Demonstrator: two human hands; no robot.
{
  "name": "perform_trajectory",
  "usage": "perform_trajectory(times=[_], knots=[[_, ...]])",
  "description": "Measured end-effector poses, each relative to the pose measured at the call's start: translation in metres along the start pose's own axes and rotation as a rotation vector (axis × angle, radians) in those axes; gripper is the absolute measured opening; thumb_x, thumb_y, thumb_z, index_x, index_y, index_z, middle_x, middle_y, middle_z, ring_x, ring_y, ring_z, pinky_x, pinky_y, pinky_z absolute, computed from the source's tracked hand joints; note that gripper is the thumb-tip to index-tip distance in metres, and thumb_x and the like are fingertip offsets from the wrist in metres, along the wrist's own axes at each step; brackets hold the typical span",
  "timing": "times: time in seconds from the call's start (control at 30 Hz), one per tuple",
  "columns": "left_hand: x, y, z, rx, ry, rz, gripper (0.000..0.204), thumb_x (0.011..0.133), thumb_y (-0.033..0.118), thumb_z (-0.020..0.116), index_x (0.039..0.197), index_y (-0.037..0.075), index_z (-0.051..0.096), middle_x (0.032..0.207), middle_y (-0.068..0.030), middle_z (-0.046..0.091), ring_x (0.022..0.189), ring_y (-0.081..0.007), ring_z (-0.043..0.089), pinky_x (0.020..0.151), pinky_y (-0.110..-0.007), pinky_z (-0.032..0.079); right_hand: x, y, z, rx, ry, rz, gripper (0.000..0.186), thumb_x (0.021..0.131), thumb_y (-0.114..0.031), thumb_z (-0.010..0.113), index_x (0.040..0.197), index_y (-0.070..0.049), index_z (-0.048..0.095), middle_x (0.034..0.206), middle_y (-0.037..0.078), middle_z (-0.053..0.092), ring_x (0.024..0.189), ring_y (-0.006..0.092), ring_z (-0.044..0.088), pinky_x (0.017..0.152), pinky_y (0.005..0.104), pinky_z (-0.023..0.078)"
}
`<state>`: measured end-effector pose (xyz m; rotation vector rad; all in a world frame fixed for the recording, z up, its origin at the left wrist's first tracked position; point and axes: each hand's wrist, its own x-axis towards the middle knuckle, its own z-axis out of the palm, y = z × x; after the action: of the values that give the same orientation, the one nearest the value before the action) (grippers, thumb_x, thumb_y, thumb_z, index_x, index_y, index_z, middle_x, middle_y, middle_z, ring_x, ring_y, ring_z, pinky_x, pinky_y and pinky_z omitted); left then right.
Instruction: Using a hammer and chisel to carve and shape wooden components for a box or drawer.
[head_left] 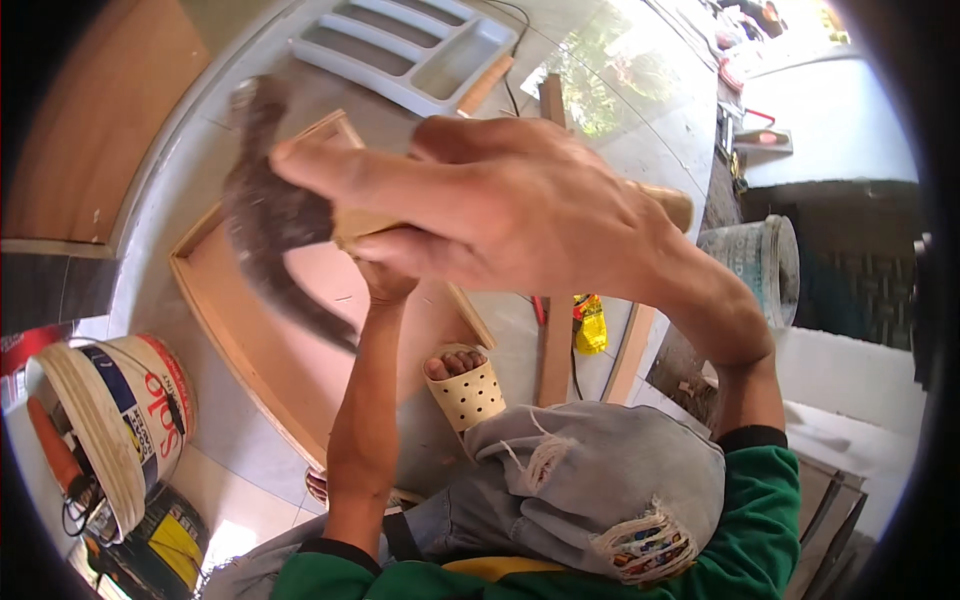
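Observation:
My right hand (500,205) is wrapped round the wooden handle of a claw hammer (262,190), raised in the upper middle of the head view and slightly blurred. Below it lies an open wooden box (225,320) with thin sides and a pale pink bottom, tilted in the picture. My left hand (388,285) reaches to the far part of the box, behind the hammer and my right hand; its fingers are mostly hidden, so I cannot see what they grip. My sandalled foot (462,390) rests beside the box's right side.
A grey plastic tray (415,45) lies at the back. Wooden strips (555,360), a yellow packet (590,325) and cords are on the tiled floor at right, near a bucket (775,275). A paint pail (150,410) with tools stands at lower left, by a wooden panel (70,120).

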<state>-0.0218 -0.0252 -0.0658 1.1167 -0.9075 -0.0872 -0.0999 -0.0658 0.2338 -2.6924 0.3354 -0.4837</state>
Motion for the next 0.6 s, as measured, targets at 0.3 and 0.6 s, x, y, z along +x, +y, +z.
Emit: perform_trajectory(times=[0.3, 0.6], knots=[[0.002, 0.011, -0.014, -0.061, -0.123, -0.039, 0.030, 0.083, 0.013, 0.067, 0.107, -0.001, 0.053, 0.108, -0.0109, 0.058, 0.095, -0.0170, 0.055, 0.076, -0.033, 0.046, -0.013, -0.005, 0.003, -0.120, -0.456, 0.327, 0.064, 0.085, -0.030, 0.067, 0.142, -0.026, 0.039, 0.073, 0.010, 0.059, 0.067, 0.0256, 0.063, 0.054, 0.0385, 0.048], [0.003, 0.008, -0.013, -0.067, -0.126, -0.024, 0.031, 0.083, 0.013, 0.067, 0.107, -0.001, 0.053, 0.108, -0.0109, 0.058, 0.095, -0.0172, 0.055, 0.077, -0.033, 0.046, -0.019, 0.004, 0.005, -0.026, -0.232, 0.171, 0.036, 0.090, -0.027, 0.056, 0.123, -0.018, 0.048, 0.071, 0.015, 0.064, 0.065, 0.0324, 0.067, 0.052, 0.0437, 0.054]])
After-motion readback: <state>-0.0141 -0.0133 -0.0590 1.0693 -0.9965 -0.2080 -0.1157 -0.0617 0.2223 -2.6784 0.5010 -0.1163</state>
